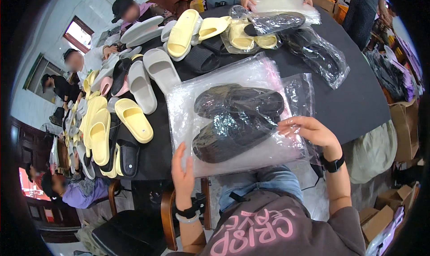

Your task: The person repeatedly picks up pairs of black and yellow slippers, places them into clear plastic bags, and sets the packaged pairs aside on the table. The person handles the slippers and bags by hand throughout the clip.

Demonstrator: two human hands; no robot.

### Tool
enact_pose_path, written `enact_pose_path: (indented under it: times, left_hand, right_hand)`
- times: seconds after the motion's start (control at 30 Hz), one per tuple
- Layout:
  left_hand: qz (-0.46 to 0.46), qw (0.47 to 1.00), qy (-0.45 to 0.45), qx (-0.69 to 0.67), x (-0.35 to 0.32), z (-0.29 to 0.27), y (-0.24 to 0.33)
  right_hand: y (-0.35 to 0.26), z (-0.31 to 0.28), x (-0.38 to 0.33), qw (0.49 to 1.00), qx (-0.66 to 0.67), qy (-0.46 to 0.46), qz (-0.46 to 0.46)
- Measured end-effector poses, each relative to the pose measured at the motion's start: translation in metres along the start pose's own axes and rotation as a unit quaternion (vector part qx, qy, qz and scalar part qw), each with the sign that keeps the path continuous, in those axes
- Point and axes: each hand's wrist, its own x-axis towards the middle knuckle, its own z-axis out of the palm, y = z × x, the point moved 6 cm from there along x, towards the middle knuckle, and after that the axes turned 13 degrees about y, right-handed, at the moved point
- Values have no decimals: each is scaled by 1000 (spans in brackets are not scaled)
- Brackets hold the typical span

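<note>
- Head view: black slippers [217,144] lay in a clear bag [303,94] over a bag stack [180,115] on the counter [358,108], probably central for two-handed reach.
- Right grip [309,129]: half-curled at bag's right side, likely steadying it; couldn't tell if pinched.
- Left grip [182,173]: spread, thumb apart, nothing visibly held, by stack's near-left corner.
- Yellow slide [134,120], grey slide [142,86] sat left, seemingly within reach.

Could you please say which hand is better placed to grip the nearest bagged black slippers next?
Probably the right hand: its fingers appear to touch their clear bag; the left hand is at the plastic stack's left edge.
</note>
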Motion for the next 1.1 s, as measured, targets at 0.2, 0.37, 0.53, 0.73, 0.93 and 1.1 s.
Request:
enact_pose_path:
  times: [0.2, 0.37, 0.53, 0.73, 0.93, 1.1]
  left_hand:
    - [108, 986, -82, 92, -6, 49, -6]
    - [177, 951, -99, 233, -10, 59, -15]
    - [193, 945, -80, 252, -12, 61, -15]
    - [179, 963, -59, 194, -7, 51, -16]
    - [169, 966, 4, 196, 1, 24, 3]
    - [150, 951, -16, 269, 4, 13, -26]
  right_hand:
    - [-45, 34, 48, 852, -479, 43, -208]
    - [-10, 23, 72, 767, -586, 8, -262]
    - [-3, 21, 88, 765, -573, 10, -293]
    - [-9, 39, 99, 797, -526, 14, -298]
    - [-3, 48, 102, 820, -464, 41, -332]
    - [-1, 58, 108, 795, -524, 18, -304]
